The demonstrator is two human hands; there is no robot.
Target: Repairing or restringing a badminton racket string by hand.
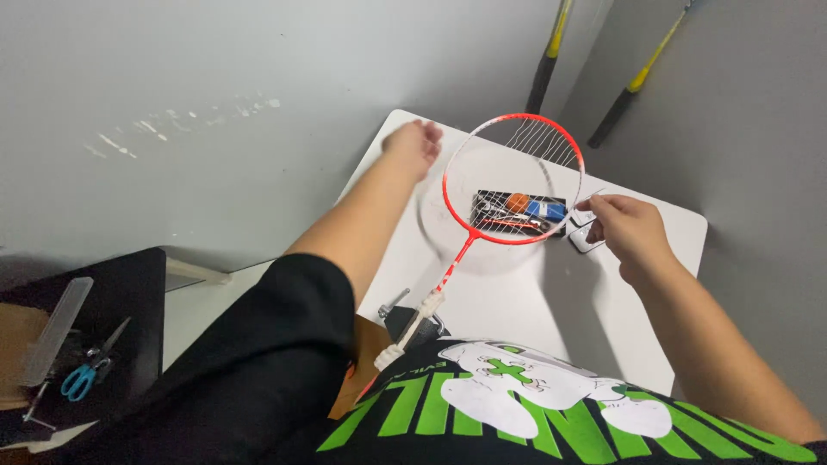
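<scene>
Here's the red-framed badminton racket (513, 179) hovering flat over the white counter (551, 301), its handle (412, 331) pointing back toward the person's black shirt with the green and white print (517, 400). The head is only partly strung — white strings fan across the far upper part of the hoop, a few cross lines sit low near the throat, and the middle is open. The right hand (627, 226) is at the right edge of the frame, thumb and fingers pinched on what looks like a thin string end just beside the rim; the strand itself is too fine to make out clearly. The left hand (415, 146) reaches out past the far left side of the hoop, over the counter's corner, fingers loosely curled — whether it grips anything I cannot tell, it looks apart from the frame. Through the open hoop you see a dark tray (519, 213) on the counter holding small orange, blue and silver pieces. A small white object (586, 239) lies just under the right hand. Off to the left, a black side table (129, 293) carries blue-handled scissors (86, 370), and two yellow-and-black racket handles (633, 82) lean against the grey wall.
</scene>
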